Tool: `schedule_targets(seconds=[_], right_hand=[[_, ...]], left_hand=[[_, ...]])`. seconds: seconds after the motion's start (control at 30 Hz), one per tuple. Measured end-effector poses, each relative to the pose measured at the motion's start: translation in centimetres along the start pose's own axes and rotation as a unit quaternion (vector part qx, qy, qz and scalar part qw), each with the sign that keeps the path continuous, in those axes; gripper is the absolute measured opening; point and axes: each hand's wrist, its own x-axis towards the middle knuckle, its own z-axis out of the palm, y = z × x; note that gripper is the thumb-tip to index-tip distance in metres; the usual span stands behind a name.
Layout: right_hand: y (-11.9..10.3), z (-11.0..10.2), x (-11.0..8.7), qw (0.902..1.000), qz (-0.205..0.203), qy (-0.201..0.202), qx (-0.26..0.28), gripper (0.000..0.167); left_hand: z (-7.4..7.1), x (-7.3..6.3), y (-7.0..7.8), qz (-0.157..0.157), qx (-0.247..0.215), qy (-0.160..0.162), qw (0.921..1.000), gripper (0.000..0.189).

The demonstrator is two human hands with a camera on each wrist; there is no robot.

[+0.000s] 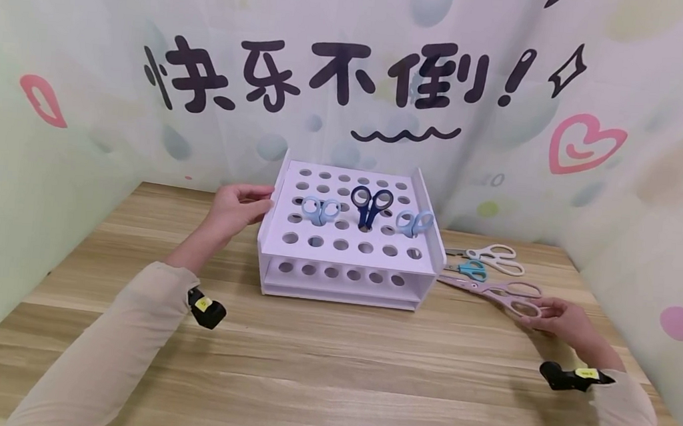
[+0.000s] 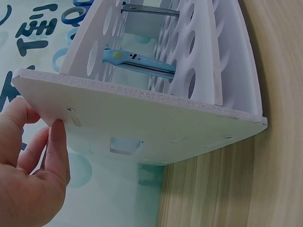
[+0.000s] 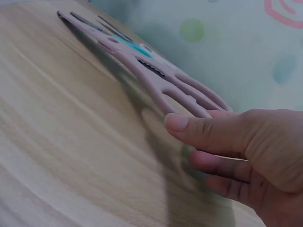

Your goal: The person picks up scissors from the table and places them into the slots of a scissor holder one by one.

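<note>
My left hand (image 1: 234,210) touches the left side panel of a white holed rack (image 1: 341,245) with its fingertips; the left wrist view shows them at the panel's edge. Two pairs of light blue scissors (image 1: 320,211) and one dark blue pair (image 1: 369,207) stand handles up in the rack's holes. At the right, my right hand (image 1: 567,324) pinches a handle loop of pale pink scissors (image 3: 142,71), thumb on top. The pink blades point left, towards the rack. Teal scissors (image 1: 473,270) and white scissors (image 1: 497,257) lie just behind the pink pair.
The rack stands on a wood-grain table (image 1: 329,372), near its back edge. Behind hangs a patterned cloth (image 1: 348,133) with dark lettering, and more of it rises at both sides. Each wrist carries a small black camera (image 1: 206,309).
</note>
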Motion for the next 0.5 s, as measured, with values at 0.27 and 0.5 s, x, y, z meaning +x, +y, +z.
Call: schedule_targets(seconds=[0.27, 0.5], right_hand=[[-0.7, -1.3, -0.3, 0.9971, -0.044, 0.008, 0.062, 0.038], [-1.7, -2.2, -0.6, 0.9900, -0.093, 0.017, 0.104, 0.030]], left_hand=[[-0.1, 0.1, 0.0, 0.001, 0.005, 0.001, 1.0000, 0.041], [0.0, 0.3, -0.1, -0.005, 0.015, 0.003, 0.9999, 0.041]])
